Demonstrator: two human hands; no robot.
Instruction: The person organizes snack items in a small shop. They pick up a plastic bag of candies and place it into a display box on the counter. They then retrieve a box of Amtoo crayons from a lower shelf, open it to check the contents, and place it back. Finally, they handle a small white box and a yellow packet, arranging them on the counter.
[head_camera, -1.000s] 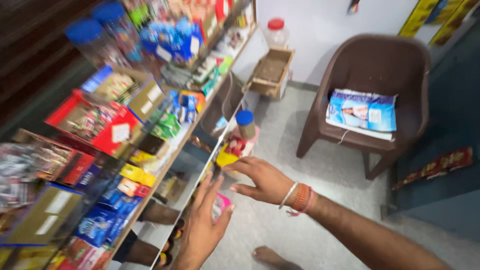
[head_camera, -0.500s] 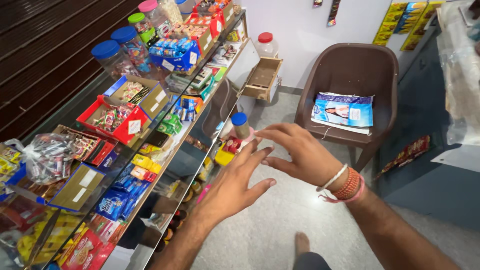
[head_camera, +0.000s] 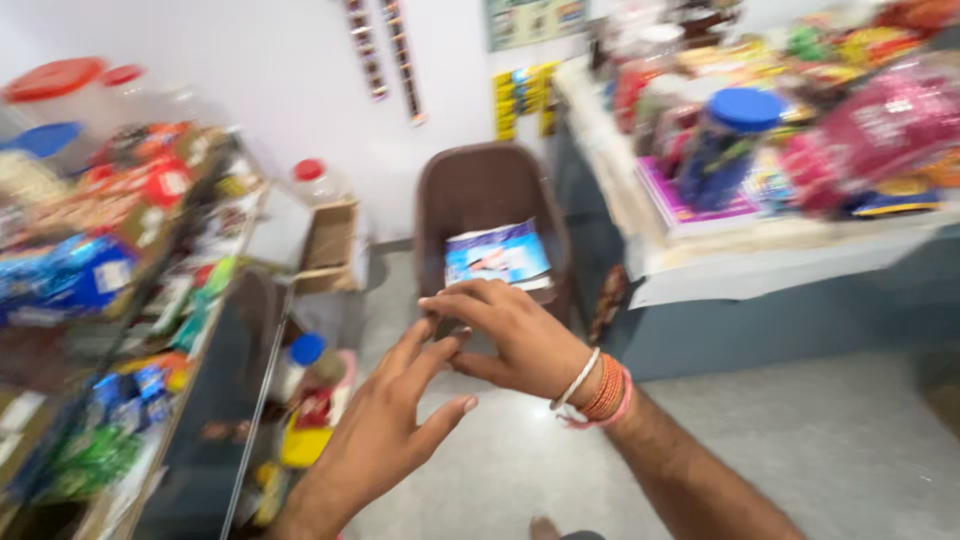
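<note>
From my head view, my left hand (head_camera: 385, 430) and right hand (head_camera: 510, 335) are both open and empty, fingertips touching in mid-air. Beyond them stands a brown chair (head_camera: 480, 190) with a blue-white packet (head_camera: 498, 254) on its seat; shelves (head_camera: 215, 300) lie left.

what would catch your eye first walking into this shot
Two bare hands, the left hand and the right hand, spread empty in the middle foreground, bangles on the right wrist. Behind them stands a brown plastic chair holding a blue-and-white packet, between crowded snack shelves and a counter.
</note>
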